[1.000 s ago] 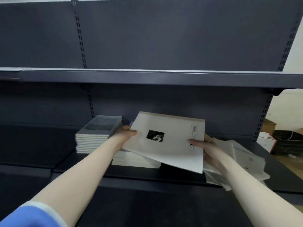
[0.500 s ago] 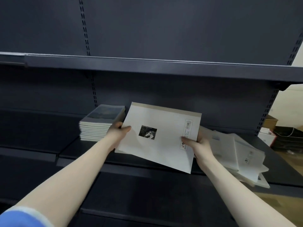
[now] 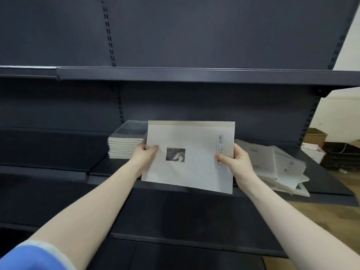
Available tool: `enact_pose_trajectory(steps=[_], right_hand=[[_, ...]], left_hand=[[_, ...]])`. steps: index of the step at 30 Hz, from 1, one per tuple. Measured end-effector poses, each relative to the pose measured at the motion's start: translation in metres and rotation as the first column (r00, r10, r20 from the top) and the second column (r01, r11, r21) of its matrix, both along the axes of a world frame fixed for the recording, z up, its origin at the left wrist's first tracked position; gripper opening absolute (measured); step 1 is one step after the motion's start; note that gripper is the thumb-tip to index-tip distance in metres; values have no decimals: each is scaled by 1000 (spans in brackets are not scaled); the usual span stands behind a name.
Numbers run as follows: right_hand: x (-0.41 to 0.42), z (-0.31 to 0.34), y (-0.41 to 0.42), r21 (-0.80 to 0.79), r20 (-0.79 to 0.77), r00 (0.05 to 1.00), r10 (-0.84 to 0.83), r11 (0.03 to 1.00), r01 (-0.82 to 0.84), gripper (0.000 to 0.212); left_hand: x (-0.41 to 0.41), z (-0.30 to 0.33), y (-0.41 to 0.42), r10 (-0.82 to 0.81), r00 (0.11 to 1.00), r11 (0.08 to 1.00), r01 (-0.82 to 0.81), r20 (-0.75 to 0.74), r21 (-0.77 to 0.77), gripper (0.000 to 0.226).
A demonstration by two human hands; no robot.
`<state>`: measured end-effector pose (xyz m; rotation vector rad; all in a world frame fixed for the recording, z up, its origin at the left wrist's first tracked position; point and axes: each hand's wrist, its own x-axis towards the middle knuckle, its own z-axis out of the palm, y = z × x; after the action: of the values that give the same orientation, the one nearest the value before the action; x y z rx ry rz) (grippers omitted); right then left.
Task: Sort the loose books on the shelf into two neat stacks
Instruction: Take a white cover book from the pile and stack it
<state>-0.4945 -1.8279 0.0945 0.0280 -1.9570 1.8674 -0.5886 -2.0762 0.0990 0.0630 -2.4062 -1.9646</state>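
Hands, left (image 3: 144, 154) and right (image 3: 235, 160), pinch a thin book (image 3: 191, 152) by its edges; it could sag and slip free.

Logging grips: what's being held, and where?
A white rectangular book, by its short side edges: left hand on the left edge, right hand on the right.

1. 1 thin white paper-cover book (image 3: 191, 156) w/ small dark photo, held up, centre.
2. 1 neat stack of pale books (image 3: 126, 144), 10 o'clock; approx 9.
3. 1 loose heap of white books (image 3: 272, 164), 3 o'clock; no. unclear.
4. 2 bare hands: left hand (image 3: 145, 154), right hand (image 3: 236, 160).
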Motion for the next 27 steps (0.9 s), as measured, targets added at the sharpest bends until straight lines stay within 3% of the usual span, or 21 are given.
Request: enact_pose_trajectory(steps=[5, 10, 12, 15, 18, 22, 27], right_hand=[[30, 12, -35, 120, -69, 998, -9, 993, 17, 31], [58, 6, -70, 303, -165, 986, -11, 951, 61, 23], [66, 0, -79, 417, -225, 974, -41, 899, 134, 26], [77, -4, -91, 596, -484, 874, -44, 715, 366, 24], [82, -12, -101, 688, -561, 826, 66, 592, 420, 27], [83, -26, -110, 714, -572, 814, 100, 550, 434, 34], [86, -38, -121, 732, -529, 836, 147, 577, 362, 36]], left_hand=[[26, 10, -23, -7, 990, 986, -17, 138, 168, 56], [54, 21, -38, -55, 969, 893, -61, 242, 446, 67], [60, 22, -44, -61, 958, 851, -96, 280, 516, 79], [69, 18, -57, -153, 941, 816, -52, 301, 576, 101], [87, 15, -61, -266, 928, 752, 32, 260, 658, 71], [112, 15, -62, -271, 935, 758, 60, 230, 649, 16], [115, 9, -78, -198, 933, 784, -32, 300, 620, 12]])
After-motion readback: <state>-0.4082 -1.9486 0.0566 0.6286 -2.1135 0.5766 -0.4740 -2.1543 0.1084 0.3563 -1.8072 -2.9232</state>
